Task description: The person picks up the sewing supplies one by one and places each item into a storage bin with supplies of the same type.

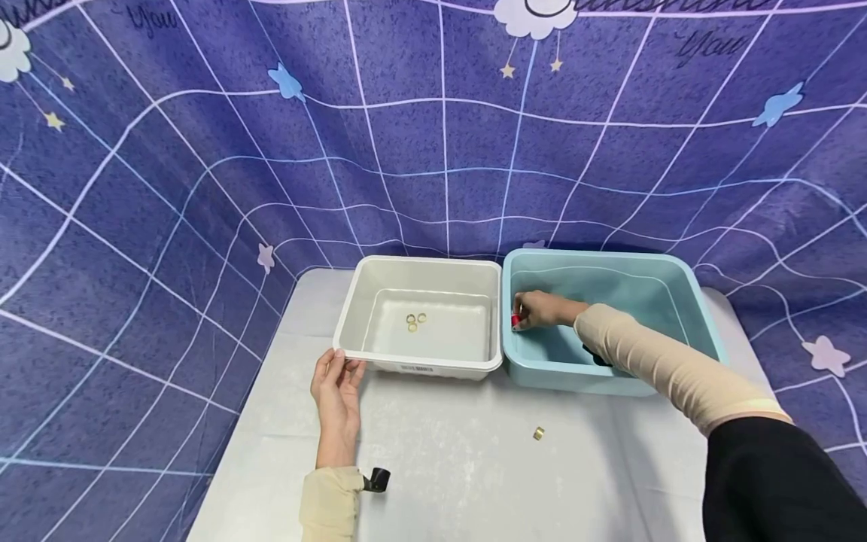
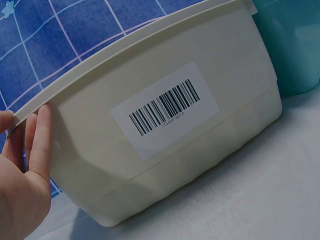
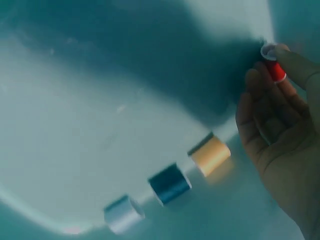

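Note:
At its front left corner, the off-white plastic bin (image 1: 420,358) has my left hand (image 1: 339,399) on its rim, thumb on top and fingers underneath. Reaching down inside the light blue bin (image 1: 576,381), my right hand (image 1: 538,309) pinches a red thread spool (image 3: 276,71) between thumb and fingers by the left wall. Below that hand in the right wrist view, a yellow spool (image 3: 210,156), a dark blue spool (image 3: 170,185) and a white spool (image 3: 123,215) lie in a row on the bin's floor. Three gold rings (image 1: 412,327) lie together in the off-white bin.
The two bins stand side by side on a white-covered table (image 1: 440,467). Another gold ring (image 1: 538,433) lies on the cover in front of them. Behind hangs a purple-blue curtain (image 1: 406,143) with a grid pattern. A barcode label (image 2: 165,110) marks the off-white bin's front.

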`<state>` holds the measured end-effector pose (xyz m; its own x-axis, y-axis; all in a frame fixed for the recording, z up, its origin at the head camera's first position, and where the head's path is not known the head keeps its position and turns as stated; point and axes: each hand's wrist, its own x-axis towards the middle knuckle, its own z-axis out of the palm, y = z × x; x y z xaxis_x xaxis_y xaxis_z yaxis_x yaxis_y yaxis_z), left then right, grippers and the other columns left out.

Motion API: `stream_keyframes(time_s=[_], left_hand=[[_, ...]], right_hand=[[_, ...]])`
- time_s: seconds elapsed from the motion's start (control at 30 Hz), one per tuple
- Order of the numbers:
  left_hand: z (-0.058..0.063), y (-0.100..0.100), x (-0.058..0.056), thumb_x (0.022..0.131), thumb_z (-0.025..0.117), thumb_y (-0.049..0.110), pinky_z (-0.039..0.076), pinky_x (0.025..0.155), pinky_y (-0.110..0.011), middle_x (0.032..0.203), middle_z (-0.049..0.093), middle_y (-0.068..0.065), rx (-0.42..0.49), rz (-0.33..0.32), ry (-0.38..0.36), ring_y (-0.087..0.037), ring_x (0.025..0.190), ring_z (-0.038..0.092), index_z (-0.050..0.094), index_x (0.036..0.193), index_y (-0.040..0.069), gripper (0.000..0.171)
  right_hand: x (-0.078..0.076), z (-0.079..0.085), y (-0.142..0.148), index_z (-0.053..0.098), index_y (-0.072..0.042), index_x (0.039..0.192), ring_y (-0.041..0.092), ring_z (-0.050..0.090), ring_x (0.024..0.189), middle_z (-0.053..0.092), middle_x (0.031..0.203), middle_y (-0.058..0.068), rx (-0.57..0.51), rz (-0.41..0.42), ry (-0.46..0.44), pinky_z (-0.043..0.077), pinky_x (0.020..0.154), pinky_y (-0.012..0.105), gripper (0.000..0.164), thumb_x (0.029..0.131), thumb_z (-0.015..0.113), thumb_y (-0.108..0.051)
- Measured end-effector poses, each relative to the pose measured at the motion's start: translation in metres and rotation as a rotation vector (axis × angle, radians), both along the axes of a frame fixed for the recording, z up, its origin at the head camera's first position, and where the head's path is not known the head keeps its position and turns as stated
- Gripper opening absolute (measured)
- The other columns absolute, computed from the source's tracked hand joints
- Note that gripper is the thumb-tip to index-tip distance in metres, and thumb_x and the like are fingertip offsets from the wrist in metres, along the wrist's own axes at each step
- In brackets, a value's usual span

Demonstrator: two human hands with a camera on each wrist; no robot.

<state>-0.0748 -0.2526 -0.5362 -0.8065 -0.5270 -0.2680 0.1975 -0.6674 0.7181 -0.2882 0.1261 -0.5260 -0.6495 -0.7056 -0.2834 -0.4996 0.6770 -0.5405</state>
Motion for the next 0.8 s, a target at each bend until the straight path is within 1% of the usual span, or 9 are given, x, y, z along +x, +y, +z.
stream_keyframes(time_s=[0.13,0.2,0.33,0.43,0.5,0.57,0.6,0.67,0.8], left_hand=[[0.001,0.001,0.0,0.103,0.066,0.008,0.069,0.076,-0.024,0.087,0.063,-0.006,-0.002,-0.004,0.006,-0.014,0.077,0.066,0.06,0.109,0.005,0.009],[0.001,0.001,0.0,0.103,0.065,0.007,0.069,0.075,-0.024,0.086,0.062,-0.006,0.003,-0.004,0.013,-0.014,0.076,0.066,0.06,0.11,0.005,0.009],[0.001,0.002,0.001,0.103,0.064,0.007,0.069,0.075,-0.023,0.086,0.062,-0.006,-0.014,-0.004,0.026,-0.014,0.077,0.066,0.058,0.118,-0.001,0.018],[0.001,0.003,0.002,0.103,0.064,0.007,0.069,0.076,-0.024,0.086,0.062,-0.006,-0.011,0.001,0.015,-0.014,0.076,0.066,0.057,0.119,-0.001,0.019],[0.001,0.004,0.001,0.103,0.065,0.007,0.069,0.075,-0.024,0.086,0.062,-0.006,-0.001,0.005,0.003,-0.014,0.076,0.066,0.059,0.116,0.001,0.016],[0.0,0.004,0.0,0.103,0.065,0.007,0.069,0.075,-0.024,0.085,0.062,-0.006,-0.005,0.006,-0.004,-0.014,0.076,0.066,0.061,0.112,0.004,0.01],[0.0,0.004,0.0,0.103,0.065,0.007,0.069,0.075,-0.024,0.085,0.062,-0.006,-0.005,0.005,-0.002,-0.014,0.076,0.066,0.061,0.111,0.004,0.01],[0.0,0.003,-0.001,0.103,0.065,0.007,0.069,0.076,-0.023,0.086,0.062,-0.006,-0.018,0.0,0.001,-0.013,0.076,0.066,0.061,0.109,0.006,0.007],[0.0,0.003,0.0,0.103,0.065,0.009,0.069,0.077,-0.023,0.087,0.061,-0.005,-0.033,0.002,0.002,-0.013,0.077,0.065,0.061,0.111,0.006,0.009]], right_hand=[[-0.003,-0.004,-0.003,0.063,0.002,0.101,0.015,0.062,0.071,0.07,0.089,0.012,0.004,-0.065,-0.043,0.054,0.062,0.023,0.025,0.092,0.081,-0.011],[-0.004,-0.004,-0.003,0.063,0.001,0.101,0.014,0.061,0.07,0.07,0.088,0.011,0.012,-0.065,-0.042,0.053,0.061,0.021,0.024,0.092,0.081,-0.012],[-0.006,-0.004,-0.002,0.063,0.003,0.104,0.015,0.064,0.075,0.072,0.091,0.014,0.012,-0.057,-0.035,0.056,0.064,0.021,0.026,0.091,0.082,-0.011],[-0.007,0.0,0.003,0.063,0.005,0.107,0.021,0.069,0.084,0.074,0.096,0.017,0.025,-0.036,-0.018,0.061,0.071,0.028,0.028,0.091,0.081,-0.009],[-0.007,0.005,0.008,0.063,0.005,0.109,0.025,0.069,0.089,0.073,0.098,0.018,0.04,-0.019,0.01,0.063,0.076,0.034,0.03,0.09,0.081,-0.009],[-0.007,0.013,0.013,0.064,0.006,0.11,0.028,0.071,0.093,0.074,0.099,0.019,0.054,0.004,0.047,0.064,0.081,0.039,0.03,0.09,0.081,-0.008],[-0.007,0.018,0.015,0.065,0.006,0.111,0.029,0.071,0.093,0.074,0.099,0.019,0.057,0.012,0.061,0.064,0.082,0.041,0.03,0.09,0.08,-0.008],[-0.006,0.027,0.018,0.066,0.006,0.111,0.029,0.072,0.092,0.075,0.098,0.019,0.068,0.024,0.097,0.065,0.082,0.043,0.029,0.09,0.08,-0.008],[-0.004,0.046,0.023,0.068,0.005,0.111,0.027,0.072,0.09,0.075,0.095,0.016,0.082,0.045,0.147,0.065,0.082,0.043,0.026,0.091,0.078,-0.007]])
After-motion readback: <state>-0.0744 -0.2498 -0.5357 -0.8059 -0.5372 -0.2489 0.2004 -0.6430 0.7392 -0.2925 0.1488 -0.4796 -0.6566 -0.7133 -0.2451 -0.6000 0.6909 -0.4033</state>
